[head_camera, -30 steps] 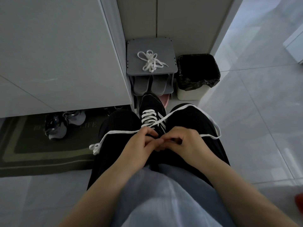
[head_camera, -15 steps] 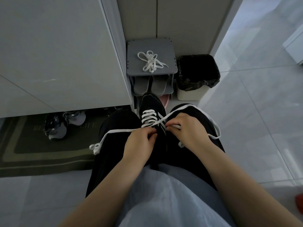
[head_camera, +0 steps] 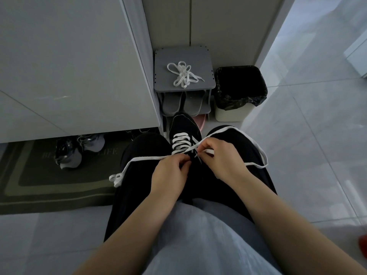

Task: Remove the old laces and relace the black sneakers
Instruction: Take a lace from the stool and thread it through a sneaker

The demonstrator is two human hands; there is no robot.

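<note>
a black sneaker (head_camera: 183,129) is being held wedged between the knees of a seated person in black trousers (head_camera: 139,155), toe pointing away toward a grey shoe rack (head_camera: 206,56). a white lace (head_camera: 179,142) is being threaded across the sneaker's upper, with several crossed rows already lying over the tongue. one end of the lace is being pinched by the left hand (head_camera: 170,173), whose fingers are closed on it just beside the eyelets; from there the lace is being stretched across the left thigh and is ending in a small bunch (head_camera: 116,178) hanging off the side of the leg. the other end is being gripped by the right hand (head_camera: 222,155), whose fingertips are pressed together on the lace near its tip, and the slack is being draped in a long loop (head_camera: 258,147) over the right knee. a loose tangle of white laces (head_camera: 182,73) is being kept on top of the shoe rack, well apart from the hands, and grey slippers (head_camera: 182,103) are being stored on the shelf below it. a lined waste bin (head_camera: 238,92) is being kept just beside the rack on the tiled floor (head_camera: 307,116), and a pair of dark shoes (head_camera: 75,149) is being kept on a green doormat (head_camera: 49,187) under the white cabinet (head_camera: 69,66).
</note>
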